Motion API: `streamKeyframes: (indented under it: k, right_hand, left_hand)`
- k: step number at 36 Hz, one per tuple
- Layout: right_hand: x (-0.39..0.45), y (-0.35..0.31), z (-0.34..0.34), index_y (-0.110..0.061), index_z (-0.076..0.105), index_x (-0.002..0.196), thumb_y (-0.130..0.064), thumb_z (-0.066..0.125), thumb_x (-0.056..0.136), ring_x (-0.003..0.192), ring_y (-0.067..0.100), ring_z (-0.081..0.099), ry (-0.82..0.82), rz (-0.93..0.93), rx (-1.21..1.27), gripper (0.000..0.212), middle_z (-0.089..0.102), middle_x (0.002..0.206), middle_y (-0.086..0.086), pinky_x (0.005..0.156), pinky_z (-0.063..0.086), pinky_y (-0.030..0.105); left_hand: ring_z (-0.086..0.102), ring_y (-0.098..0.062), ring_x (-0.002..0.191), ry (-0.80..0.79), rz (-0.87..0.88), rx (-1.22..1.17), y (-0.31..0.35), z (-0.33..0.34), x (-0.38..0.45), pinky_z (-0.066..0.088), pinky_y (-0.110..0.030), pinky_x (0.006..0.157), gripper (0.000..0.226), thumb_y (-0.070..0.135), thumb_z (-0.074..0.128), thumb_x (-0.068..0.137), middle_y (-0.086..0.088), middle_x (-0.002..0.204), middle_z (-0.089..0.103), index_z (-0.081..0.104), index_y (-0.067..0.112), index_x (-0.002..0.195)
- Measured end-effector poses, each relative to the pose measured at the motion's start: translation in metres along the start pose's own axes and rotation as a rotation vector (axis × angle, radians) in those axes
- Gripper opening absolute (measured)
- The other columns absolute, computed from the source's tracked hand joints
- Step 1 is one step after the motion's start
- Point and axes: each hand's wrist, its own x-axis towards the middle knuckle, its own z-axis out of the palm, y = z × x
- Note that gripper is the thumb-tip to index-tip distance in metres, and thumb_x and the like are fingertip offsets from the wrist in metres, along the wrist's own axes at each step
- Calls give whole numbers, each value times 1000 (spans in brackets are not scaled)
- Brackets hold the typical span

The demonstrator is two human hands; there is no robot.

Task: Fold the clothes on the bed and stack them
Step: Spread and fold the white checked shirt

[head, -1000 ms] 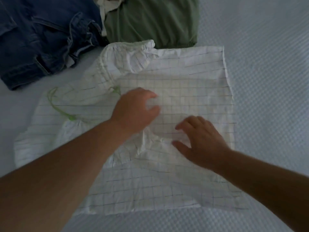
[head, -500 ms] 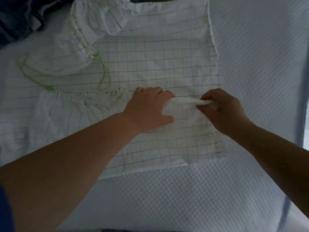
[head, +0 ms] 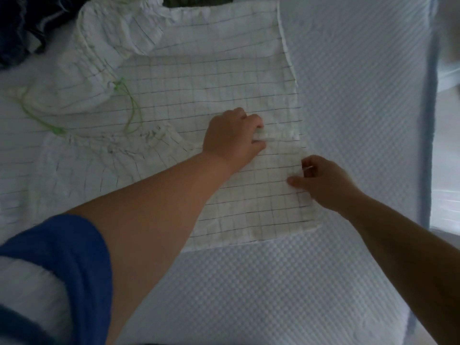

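Left hand (head: 232, 138) grips a fold of the thin white checked cloth garment (head: 199, 95) | right hand (head: 323, 183) pinches its right edge | pull flat, smooth bumps before folding.

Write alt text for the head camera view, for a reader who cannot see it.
Two bare hands work a white grid-checked garment spread on a pale textured bed: the left hand grips a fold of it, and the right hand pinches its right edge. A green drawstring lies on the cloth, and dark clothes sit at the top left.
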Motion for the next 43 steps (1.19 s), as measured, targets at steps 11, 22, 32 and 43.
streamKeyframes:
  k: [11,22,32,43]
  right_hand:
    - [-18,-10,52,-17,20,149,-52,24,92,145,21,-1,241,-575,-651,67,14,156,8,116,-3,38]
    - [1,-49,54,-9,51,127,-36,60,77,130,29,32,413,-568,-535,57,47,134,14,102,22,44]
    - [68,-231,60,-16,33,139,-38,71,77,132,23,28,444,-712,-331,76,34,142,5,108,24,34]
    - [94,-300,65,-30,53,84,-29,52,89,78,14,40,477,-580,-455,6,44,69,-14,104,20,36]
  left_hand:
    - [40,-30,133,185,78,184,-22,-11,-83,25,-53,104,42,30,56,80,-13,133,54,63,14,119]
    - [29,-24,140,-66,-112,180,-63,-28,-95,13,-57,107,54,38,51,81,-6,148,38,50,24,134]
    - [41,-32,121,524,-595,93,-132,-123,-41,31,-46,95,86,54,73,65,-13,131,45,42,17,135]
    - [50,-28,116,370,-810,-128,-177,-151,2,40,-37,90,67,38,55,82,-6,140,41,30,17,141]
